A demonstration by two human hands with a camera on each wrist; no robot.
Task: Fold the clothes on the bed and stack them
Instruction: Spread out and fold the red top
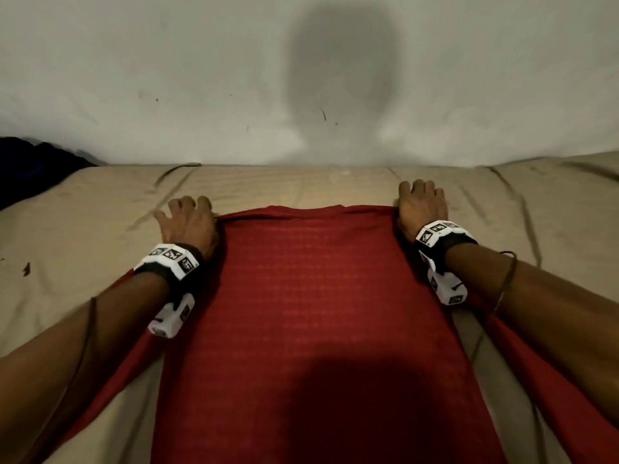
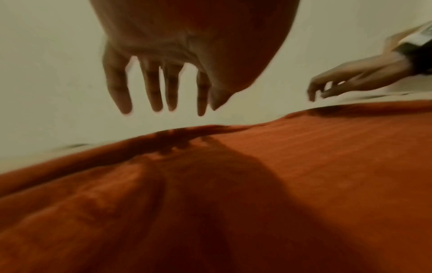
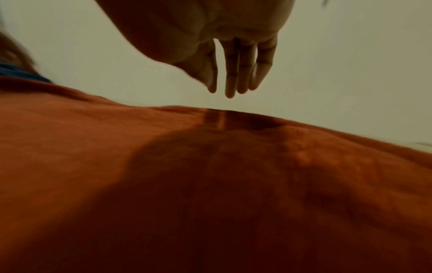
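Note:
A red shirt [image 1: 311, 313] lies spread flat on the tan bed sheet [image 1: 83, 236], its far edge toward the wall. My left hand [image 1: 187, 219] hovers at the shirt's far left corner with fingers spread and straight. My right hand [image 1: 420, 204] is at the far right corner, fingers also extended. In the left wrist view the left hand [image 2: 163, 88] hangs just above the red shirt [image 2: 233, 194], holding nothing. The right wrist view shows the right hand [image 3: 236, 73] the same way above the red shirt [image 3: 210, 184].
A pale wall [image 1: 167, 61] rises right behind the bed's far edge. A dark blue garment [image 1: 30, 165] lies at the far left of the bed. The shirt's sleeves trail outward under both forearms.

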